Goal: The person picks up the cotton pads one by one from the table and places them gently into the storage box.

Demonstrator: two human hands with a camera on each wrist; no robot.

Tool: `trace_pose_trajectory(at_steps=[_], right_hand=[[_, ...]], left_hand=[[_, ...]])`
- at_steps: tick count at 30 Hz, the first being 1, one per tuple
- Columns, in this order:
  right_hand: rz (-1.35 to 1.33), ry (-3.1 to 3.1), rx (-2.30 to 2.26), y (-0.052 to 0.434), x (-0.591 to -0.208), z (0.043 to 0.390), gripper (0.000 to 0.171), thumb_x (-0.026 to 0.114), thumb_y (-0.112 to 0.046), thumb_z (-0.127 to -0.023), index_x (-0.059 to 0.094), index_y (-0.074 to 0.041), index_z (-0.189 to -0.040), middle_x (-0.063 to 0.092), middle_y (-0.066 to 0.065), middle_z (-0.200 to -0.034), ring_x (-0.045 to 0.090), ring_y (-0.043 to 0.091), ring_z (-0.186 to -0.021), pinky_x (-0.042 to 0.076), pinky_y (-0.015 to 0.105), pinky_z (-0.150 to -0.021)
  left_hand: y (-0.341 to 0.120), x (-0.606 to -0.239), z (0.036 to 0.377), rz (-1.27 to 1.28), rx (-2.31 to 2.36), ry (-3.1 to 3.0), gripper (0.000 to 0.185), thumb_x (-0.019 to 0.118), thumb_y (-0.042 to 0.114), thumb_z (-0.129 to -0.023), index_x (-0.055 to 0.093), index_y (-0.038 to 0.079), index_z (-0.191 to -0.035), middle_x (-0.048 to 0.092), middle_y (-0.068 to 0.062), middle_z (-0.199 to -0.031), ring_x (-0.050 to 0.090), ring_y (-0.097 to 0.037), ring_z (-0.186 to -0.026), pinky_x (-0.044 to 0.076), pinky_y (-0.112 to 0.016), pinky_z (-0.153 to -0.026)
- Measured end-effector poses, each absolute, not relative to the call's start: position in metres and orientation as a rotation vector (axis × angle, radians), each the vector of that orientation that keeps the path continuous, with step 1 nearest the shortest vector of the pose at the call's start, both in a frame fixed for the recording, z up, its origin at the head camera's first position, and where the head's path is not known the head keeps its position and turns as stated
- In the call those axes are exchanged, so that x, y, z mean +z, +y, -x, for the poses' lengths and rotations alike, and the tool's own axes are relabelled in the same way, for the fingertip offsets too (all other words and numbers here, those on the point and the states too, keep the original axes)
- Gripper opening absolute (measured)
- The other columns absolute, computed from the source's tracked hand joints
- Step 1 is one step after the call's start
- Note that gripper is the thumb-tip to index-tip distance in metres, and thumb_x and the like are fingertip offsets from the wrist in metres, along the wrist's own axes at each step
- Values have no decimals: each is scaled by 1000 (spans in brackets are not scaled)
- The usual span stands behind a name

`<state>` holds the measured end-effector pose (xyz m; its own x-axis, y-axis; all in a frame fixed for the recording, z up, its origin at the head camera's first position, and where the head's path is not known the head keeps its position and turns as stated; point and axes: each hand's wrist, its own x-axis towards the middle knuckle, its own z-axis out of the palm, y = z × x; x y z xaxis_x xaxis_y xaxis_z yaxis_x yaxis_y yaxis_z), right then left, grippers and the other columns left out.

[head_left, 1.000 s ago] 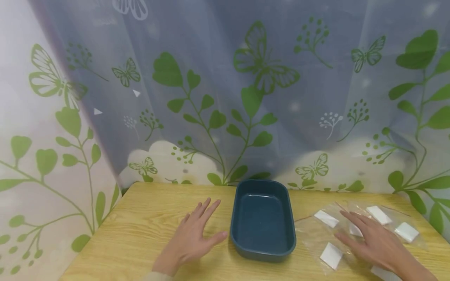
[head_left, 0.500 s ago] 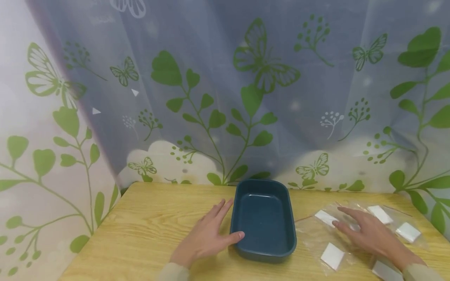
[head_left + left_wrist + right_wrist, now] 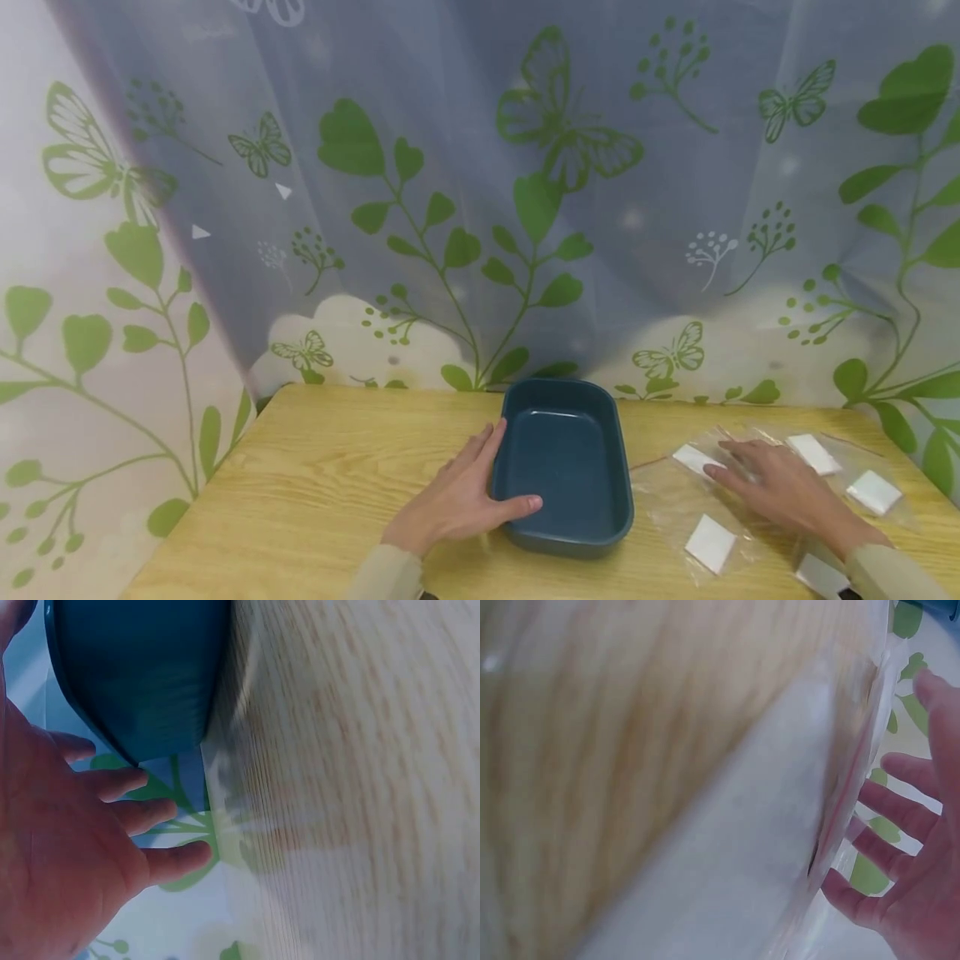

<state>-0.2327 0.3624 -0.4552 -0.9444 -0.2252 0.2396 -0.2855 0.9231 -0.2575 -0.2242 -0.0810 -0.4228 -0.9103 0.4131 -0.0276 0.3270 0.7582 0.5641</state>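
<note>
A dark blue tray (image 3: 562, 398) sat mid-table (image 3: 315, 492). The left hand (image 3: 461, 504), fingers relaxed, touched its left wall. The right hand (image 3: 780, 487) lay flat, fingers straight, on clear bags (image 3: 675, 500) of white squares (image 3: 708, 543).

We see a dark teal dish (image 3: 564, 467) on a light yellow, wood-grained surface (image 3: 315, 500). Clear plastic bags (image 3: 675, 500) hold white squares (image 3: 708, 543). Behind hangs a pale blue and white curtain (image 3: 480, 208) printed with green leaves, stems and butterflies. Both sleeves (image 3: 378, 575) are beige.
</note>
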Motion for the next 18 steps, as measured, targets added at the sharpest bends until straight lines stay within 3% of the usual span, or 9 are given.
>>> trace_pose_trajectory(at_steps=[9, 18], right_hand=[[-388, -2904, 359, 363, -456, 237, 49, 71, -48, -93, 76, -5, -116, 70, 25, -116, 69, 40, -96, 51, 64, -86], [-381, -2879, 403, 365, -458, 238, 44, 75, -47, -90, 78, -9, -111, 70, 24, -114, 68, 40, -93, 56, 59, -73]], left_hand=[[-77, -423, 223, -566, 843, 2732, 122, 62, 84, -79, 1, 26, -167, 11, -9, -174, 16, -35, -160, 23, -66, -122], [-73, -426, 221, -547, 827, 2724, 131, 67, 84, -74, -6, 26, -166, 10, -9, -174, 13, -35, -160, 22, -64, -124]])
